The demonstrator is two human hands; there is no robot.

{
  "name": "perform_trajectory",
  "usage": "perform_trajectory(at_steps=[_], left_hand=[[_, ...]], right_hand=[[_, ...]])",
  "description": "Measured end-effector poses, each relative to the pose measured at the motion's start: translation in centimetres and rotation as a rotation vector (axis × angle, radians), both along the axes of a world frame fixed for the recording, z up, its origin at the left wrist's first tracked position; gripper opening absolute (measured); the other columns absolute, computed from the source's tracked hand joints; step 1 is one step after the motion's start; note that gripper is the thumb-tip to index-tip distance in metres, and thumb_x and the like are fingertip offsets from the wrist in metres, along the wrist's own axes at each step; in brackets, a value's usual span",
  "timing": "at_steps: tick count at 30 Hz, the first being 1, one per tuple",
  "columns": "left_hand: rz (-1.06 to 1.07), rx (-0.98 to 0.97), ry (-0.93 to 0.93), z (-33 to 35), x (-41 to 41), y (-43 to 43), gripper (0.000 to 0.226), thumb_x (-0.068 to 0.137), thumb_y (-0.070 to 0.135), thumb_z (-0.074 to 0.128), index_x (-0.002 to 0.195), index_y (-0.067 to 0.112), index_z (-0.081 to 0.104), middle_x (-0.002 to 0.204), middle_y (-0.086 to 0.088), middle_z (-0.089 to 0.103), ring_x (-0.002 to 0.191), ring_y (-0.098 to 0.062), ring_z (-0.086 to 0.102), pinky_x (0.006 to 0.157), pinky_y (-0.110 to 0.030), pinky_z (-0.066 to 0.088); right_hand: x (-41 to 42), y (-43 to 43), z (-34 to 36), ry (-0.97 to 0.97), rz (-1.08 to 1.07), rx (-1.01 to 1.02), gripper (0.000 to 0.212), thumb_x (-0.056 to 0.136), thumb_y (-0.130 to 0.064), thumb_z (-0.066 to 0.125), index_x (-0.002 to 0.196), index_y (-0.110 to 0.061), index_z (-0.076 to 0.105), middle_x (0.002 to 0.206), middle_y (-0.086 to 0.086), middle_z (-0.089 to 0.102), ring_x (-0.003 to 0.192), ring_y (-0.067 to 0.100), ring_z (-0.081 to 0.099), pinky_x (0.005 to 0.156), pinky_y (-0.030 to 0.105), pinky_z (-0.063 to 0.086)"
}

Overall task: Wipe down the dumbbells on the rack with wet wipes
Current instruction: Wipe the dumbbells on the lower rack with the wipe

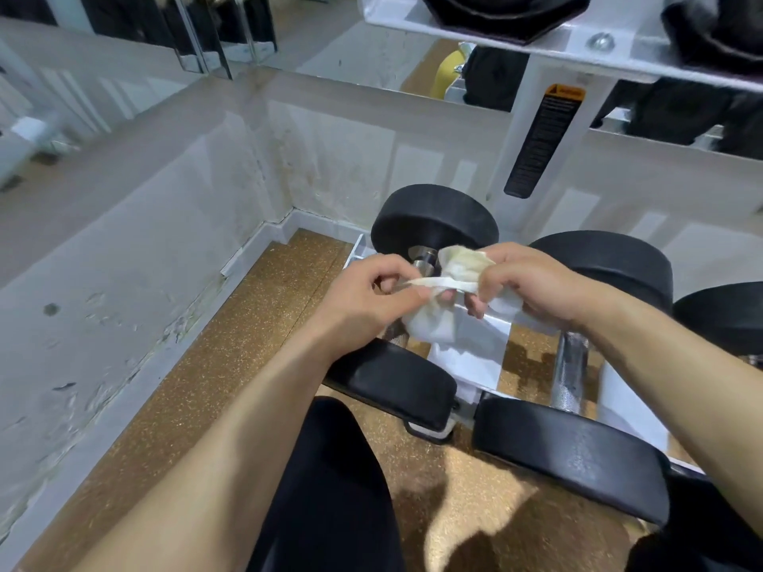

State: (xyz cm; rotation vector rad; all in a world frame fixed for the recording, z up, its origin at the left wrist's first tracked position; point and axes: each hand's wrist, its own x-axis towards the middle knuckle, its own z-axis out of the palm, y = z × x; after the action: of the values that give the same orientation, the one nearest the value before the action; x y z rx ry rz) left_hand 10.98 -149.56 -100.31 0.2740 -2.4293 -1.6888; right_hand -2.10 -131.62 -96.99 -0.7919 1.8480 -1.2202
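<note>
Above the handle of the leftmost dumbbell (433, 216) on the low rack (466, 361), both hands hold one wet wipe (462, 264) between them. The left hand (371, 293) pinches an edge of it between thumb and forefinger, the other fingers curled in. The right hand (532, 282) has its fingers curled round the bunched, yellow-stained part of the wipe. A narrow band of the wipe is pulled taut from one hand to the other, and a loose white fold hangs under the left hand's fingers, just over that dumbbell's handle; whether it touches the handle cannot be told.

Most of the handle is hidden behind the hands, with the far black head showing beyond them and the near head below the left wrist. A second dumbbell (572, 369) lies just right of the leftmost one, under the right forearm, and a third dumbbell (722, 311) shows further right. Left of the leftmost dumbbell is speckled cork floor (247, 344). Above it, an upper shelf (578, 39) carries more dark weights.
</note>
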Motion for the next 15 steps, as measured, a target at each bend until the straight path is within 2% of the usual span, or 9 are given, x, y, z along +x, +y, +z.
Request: perform_trajectory(at_steps=[1, 2, 4, 6, 7, 9, 12, 14, 15], left_hand=[[0.014, -0.010, 0.023, -0.1, 0.0, 0.1, 0.011, 0.084, 0.031, 0.075, 0.084, 0.020, 0.073, 0.072, 0.002, 0.047, 0.067, -0.010, 0.047, 0.065, -0.022, 0.038], [0.031, -0.039, 0.044, -0.2, 0.0, 0.1, 0.010, 0.083, 0.028, 0.077, 0.081, 0.022, 0.071, 0.076, 0.003, 0.052, 0.071, -0.008, 0.051, 0.068, -0.020, 0.040], [0.072, -0.132, 0.082, -0.5, -0.1, 0.2, 0.013, 0.081, 0.031, 0.080, 0.077, 0.031, 0.068, 0.090, 0.009, 0.062, 0.087, -0.004, 0.057, 0.079, -0.018, 0.040], [0.098, -0.254, 0.112, -0.7, -0.1, 0.4, 0.015, 0.077, 0.037, 0.080, 0.075, 0.037, 0.065, 0.100, 0.014, 0.061, 0.103, -0.005, 0.055, 0.089, -0.018, 0.038], [0.100, -0.325, 0.122, -0.8, -0.2, 0.5, 0.016, 0.076, 0.037, 0.081, 0.074, 0.037, 0.065, 0.103, 0.016, 0.060, 0.107, -0.005, 0.052, 0.091, -0.017, 0.037], [0.087, -0.449, 0.147, -1.0, -0.3, 0.8, 0.018, 0.076, 0.035, 0.084, 0.072, 0.033, 0.066, 0.104, 0.019, 0.058, 0.110, -0.001, 0.047, 0.092, -0.013, 0.034], [0.038, -0.536, 0.173, -0.9, -0.4, 1.0, 0.018, 0.076, 0.038, 0.085, 0.071, 0.031, 0.069, 0.106, 0.020, 0.057, 0.110, 0.002, 0.043, 0.091, -0.006, 0.028], [-0.032, -0.543, 0.135, -0.7, -0.5, 0.9, 0.020, 0.077, 0.053, 0.079, 0.073, 0.034, 0.076, 0.113, 0.021, 0.056, 0.114, 0.000, 0.041, 0.095, -0.008, 0.027], [-0.064, -0.525, 0.107, -0.6, -0.5, 0.8, 0.028, 0.080, 0.061, 0.070, 0.075, 0.035, 0.078, 0.116, 0.021, 0.055, 0.117, -0.001, 0.040, 0.097, -0.011, 0.028]], right_hand=[[-0.1, 0.1, -0.1, -0.052, -0.065, -0.027, 0.027, 0.059, -0.004, 0.053, 0.074, 0.017, 0.059, 0.067, 0.030, 0.055, 0.072, 0.033, 0.056, 0.080, 0.041, 0.044], [-0.2, 0.3, -0.2, -0.101, -0.124, -0.057, 0.022, 0.061, -0.004, 0.051, 0.072, 0.014, 0.058, 0.063, 0.029, 0.053, 0.069, 0.034, 0.057, 0.079, 0.043, 0.046], [-0.4, 0.4, -0.6, -0.174, -0.227, -0.079, 0.011, 0.070, -0.004, 0.050, 0.076, 0.003, 0.056, 0.055, 0.019, 0.049, 0.061, 0.032, 0.058, 0.076, 0.042, 0.049], [-0.7, 0.6, -0.7, -0.279, -0.333, -0.080, 0.011, 0.083, -0.006, 0.048, 0.088, 0.001, 0.055, 0.054, 0.011, 0.045, 0.058, 0.027, 0.057, 0.073, 0.039, 0.052], [-0.8, 0.6, -0.8, -0.358, -0.370, -0.104, 0.015, 0.086, -0.008, 0.047, 0.095, 0.000, 0.056, 0.057, 0.009, 0.045, 0.060, 0.024, 0.056, 0.072, 0.037, 0.054], [-0.7, 0.8, -0.5, -0.471, -0.361, -0.174, 0.023, 0.089, -0.013, 0.048, 0.108, -0.005, 0.059, 0.073, 0.008, 0.057, 0.071, 0.020, 0.058, 0.074, 0.033, 0.058], [-0.2, 0.7, 0.0, -0.519, -0.332, -0.280, 0.034, 0.092, -0.011, 0.054, 0.125, -0.006, 0.063, 0.111, 0.011, 0.070, 0.099, 0.022, 0.068, 0.092, 0.041, 0.059], [0.0, 0.2, 0.4, -0.516, -0.336, -0.334, 0.028, 0.094, -0.006, 0.053, 0.121, -0.002, 0.062, 0.111, 0.015, 0.071, 0.101, 0.027, 0.070, 0.094, 0.045, 0.058], [0.0, -0.2, 0.8, -0.508, -0.344, -0.345, 0.025, 0.095, -0.004, 0.052, 0.117, -0.001, 0.062, 0.108, 0.016, 0.071, 0.098, 0.029, 0.070, 0.090, 0.046, 0.060]])
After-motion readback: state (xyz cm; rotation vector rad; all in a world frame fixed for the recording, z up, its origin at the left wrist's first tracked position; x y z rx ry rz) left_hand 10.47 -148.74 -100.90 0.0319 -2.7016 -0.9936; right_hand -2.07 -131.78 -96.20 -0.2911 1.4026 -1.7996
